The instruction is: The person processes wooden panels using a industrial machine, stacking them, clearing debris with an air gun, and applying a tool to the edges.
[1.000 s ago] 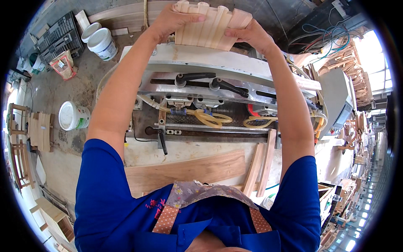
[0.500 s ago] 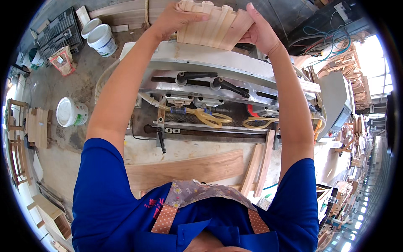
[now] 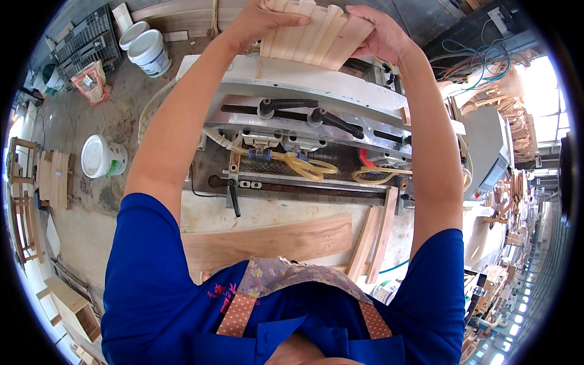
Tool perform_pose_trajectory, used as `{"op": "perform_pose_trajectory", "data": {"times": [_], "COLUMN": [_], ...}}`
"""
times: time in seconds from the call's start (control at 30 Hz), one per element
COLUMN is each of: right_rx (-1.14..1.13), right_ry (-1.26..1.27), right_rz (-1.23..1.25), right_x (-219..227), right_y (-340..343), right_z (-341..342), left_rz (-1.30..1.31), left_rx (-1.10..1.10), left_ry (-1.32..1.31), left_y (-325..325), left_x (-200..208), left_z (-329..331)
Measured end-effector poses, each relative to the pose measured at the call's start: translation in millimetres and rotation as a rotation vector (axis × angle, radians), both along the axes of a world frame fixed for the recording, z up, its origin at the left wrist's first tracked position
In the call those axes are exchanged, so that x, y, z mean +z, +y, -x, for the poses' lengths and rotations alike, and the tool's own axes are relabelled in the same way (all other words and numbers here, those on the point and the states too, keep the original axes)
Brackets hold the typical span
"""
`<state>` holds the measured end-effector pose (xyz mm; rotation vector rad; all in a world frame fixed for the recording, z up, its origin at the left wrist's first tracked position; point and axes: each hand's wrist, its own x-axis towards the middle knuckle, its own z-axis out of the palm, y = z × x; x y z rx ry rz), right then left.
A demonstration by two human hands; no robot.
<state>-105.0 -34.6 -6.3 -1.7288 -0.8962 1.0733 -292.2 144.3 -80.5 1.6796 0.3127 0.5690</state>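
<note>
Several pale wooden strips (image 3: 309,35) stand side by side in a bundle at the top of the view, on or just above the far top of the machine. My left hand (image 3: 255,25) is closed on the bundle's left end, thumb laid across the near face. At the right end my right hand (image 3: 382,35) grips the last strip, its fingers partly behind the wood. Below the bundle runs the machine's pale metal top (image 3: 292,76). Black clamp levers (image 3: 289,104) sit on its slotted front rail.
Yellowish hoses (image 3: 310,167) loop under the rail. Wooden boards (image 3: 274,241) lean or lie between me and the machine. White buckets (image 3: 103,157) stand on the floor at left. A grey control box (image 3: 490,149) and blue cables (image 3: 483,61) are at right.
My right hand has shifted slightly right and its fingers now lie over the top edge of the end strip. The bundle has moved a little right and up in view.
</note>
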Motion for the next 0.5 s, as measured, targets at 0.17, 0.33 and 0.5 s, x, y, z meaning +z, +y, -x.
{"op": "perform_pose_trajectory", "data": {"times": [0.17,0.33,0.5], "right_rx": [0.004,-0.028,0.022], "right_ry": [-0.029,-0.002,0.108], "right_rz": [-0.004,-0.017,-0.081], "right_x": [2.8,4.8,-6.1], "right_y": [-5.0,-3.5,-4.7], "right_z": [5.1,8.4,-4.4], "left_rz": [-0.035,-0.081,-0.322], "left_rx": [-0.039,0.235,0.934], "left_ry": [-0.009,-0.125,-0.100], "left_y": [-3.1,-5.1,-12.5], "left_x": [5.7,7.9,-50.6], "left_z": [6.9,67.8,233.0]}}
